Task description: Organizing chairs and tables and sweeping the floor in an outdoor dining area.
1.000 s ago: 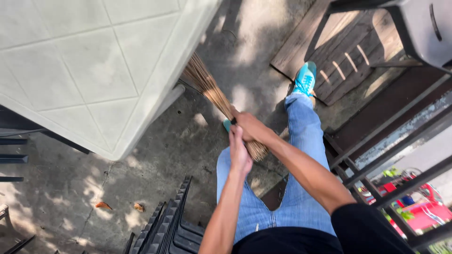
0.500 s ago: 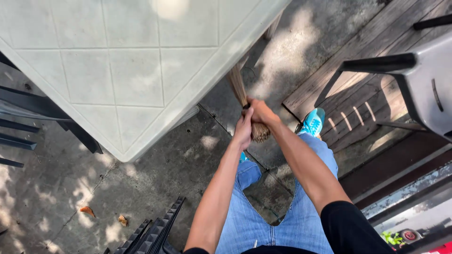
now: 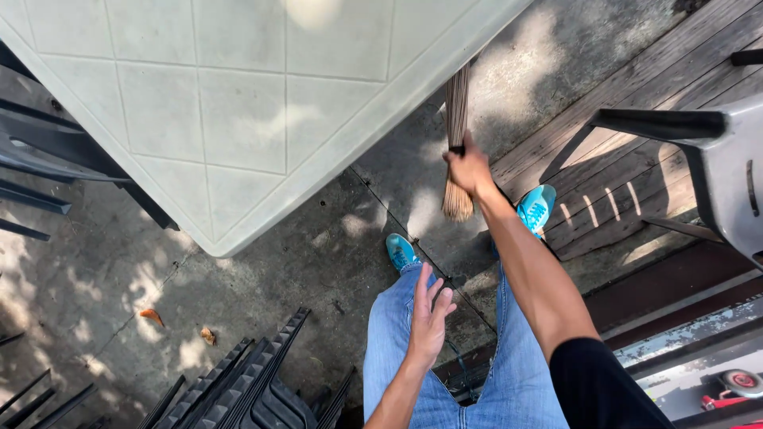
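While my right hand [image 3: 469, 168] grips the stick broom [image 3: 456, 143] near its bound end, bristles reaching under the white table [image 3: 238, 119], I judge the sweeping beneath that table is under way. My left hand [image 3: 429, 314] hangs open, fingers spread, holding nothing, well clear of the table's corner. Next calls for drawing debris out from under it.

You see a white tiled plastic counter [image 3: 238, 103] over cracked concrete floor [image 3: 318, 262], dry leaves [image 3: 151, 316], stacked dark chairs [image 3: 246, 389], a grey chair [image 3: 715, 159] on wooden decking [image 3: 636, 71].
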